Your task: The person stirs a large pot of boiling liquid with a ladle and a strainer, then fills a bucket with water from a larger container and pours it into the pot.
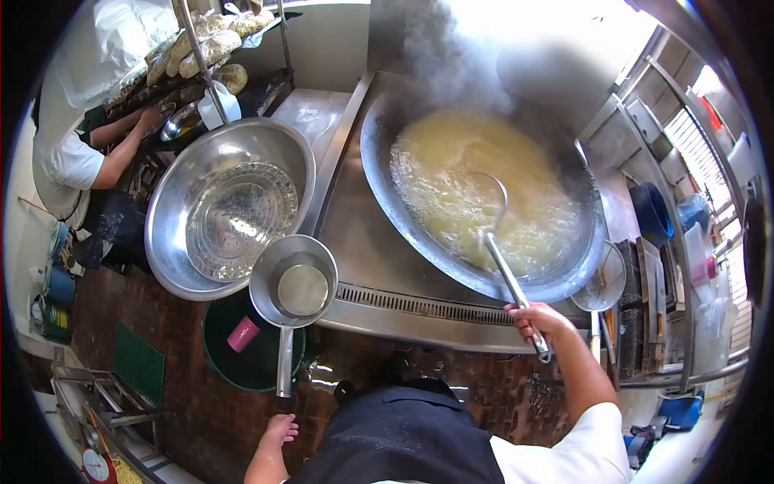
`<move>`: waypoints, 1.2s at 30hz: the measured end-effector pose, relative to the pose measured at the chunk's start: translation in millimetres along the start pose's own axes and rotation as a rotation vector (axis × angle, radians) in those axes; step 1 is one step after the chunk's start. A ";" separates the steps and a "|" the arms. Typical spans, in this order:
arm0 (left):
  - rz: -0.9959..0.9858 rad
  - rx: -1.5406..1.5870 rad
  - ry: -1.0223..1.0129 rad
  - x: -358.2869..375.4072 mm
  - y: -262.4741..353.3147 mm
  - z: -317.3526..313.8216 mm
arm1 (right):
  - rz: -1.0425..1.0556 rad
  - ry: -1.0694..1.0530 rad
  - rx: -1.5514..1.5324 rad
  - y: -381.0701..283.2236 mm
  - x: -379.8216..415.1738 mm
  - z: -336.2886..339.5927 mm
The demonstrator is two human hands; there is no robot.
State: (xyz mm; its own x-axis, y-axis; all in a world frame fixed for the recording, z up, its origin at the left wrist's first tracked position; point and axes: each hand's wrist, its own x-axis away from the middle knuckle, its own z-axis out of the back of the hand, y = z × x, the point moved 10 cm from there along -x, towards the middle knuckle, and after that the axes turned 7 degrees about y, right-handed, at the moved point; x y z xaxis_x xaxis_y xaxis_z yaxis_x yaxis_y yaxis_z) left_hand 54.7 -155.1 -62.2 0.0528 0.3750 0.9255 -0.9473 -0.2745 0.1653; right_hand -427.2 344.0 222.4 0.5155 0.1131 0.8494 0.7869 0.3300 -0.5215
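Note:
My right hand (pixel 540 320) is closed around the metal handle of a long ladle (pixel 506 268), whose curved head dips into the bubbling yellowish liquid (pixel 459 181) of a large wok (pixel 387 206). Steam rises at the wok's back. My left hand (pixel 280 429) hangs low over the floor, fingers apart, holding nothing. Just above it is the handle of a steel saucepan (pixel 324 262). The saucepan rests at the front rim of a wide steel basin (pixel 169 234), which has a perforated round piece (pixel 242 211) inside.
Below the basin stands a dark green tub (pixel 216 355) with a pink cup (pixel 243 334). A co-worker (pixel 68 173) works at the left, near filled plastic bags (pixel 214 47). A strainer (pixel 603 282) lies right of the wok, beside metal racks (pixel 685 194).

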 end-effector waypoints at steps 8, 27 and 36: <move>-0.092 -0.092 0.006 -8.8 54.9 24.2 | 0.075 -0.442 -0.625 -1.6 32.2 -77.0; -0.082 0.010 0.166 57.1 61.4 16.1 | 0.584 0.758 0.041 -143.3 -76.6 288.7; 0.050 0.035 0.161 84.8 2.0 -21.1 | 0.277 0.601 0.456 -164.7 -181.2 213.1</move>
State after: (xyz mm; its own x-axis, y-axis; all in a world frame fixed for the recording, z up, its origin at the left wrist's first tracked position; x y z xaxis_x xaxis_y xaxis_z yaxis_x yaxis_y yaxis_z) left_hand 50.6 -105.2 9.5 -0.0479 0.4968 0.8665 -0.9359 -0.3255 0.1349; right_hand -722.5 468.9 171.7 0.8684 -0.2343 0.4371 0.4544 0.7288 -0.5122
